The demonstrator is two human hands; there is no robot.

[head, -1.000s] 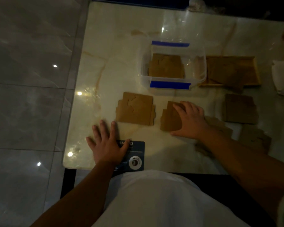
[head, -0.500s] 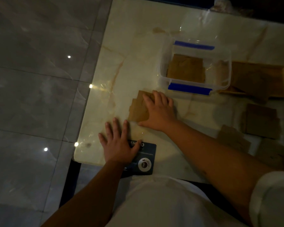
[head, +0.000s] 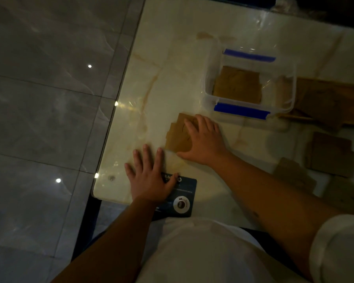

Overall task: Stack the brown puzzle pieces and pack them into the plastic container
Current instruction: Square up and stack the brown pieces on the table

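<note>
Roughly six brown piece stacks, one container.

White shirt, short white sleeve on right arm; forearms bare.

The scene is dim, with one warm pool of light on the pale marble table at centre frame. The right edge and upper right corner sink into shadow. 4 small glare points spark on the glossy floor tiles at left. Detail is soft and grainy, with wide-angle bending toward the edges.
</note>
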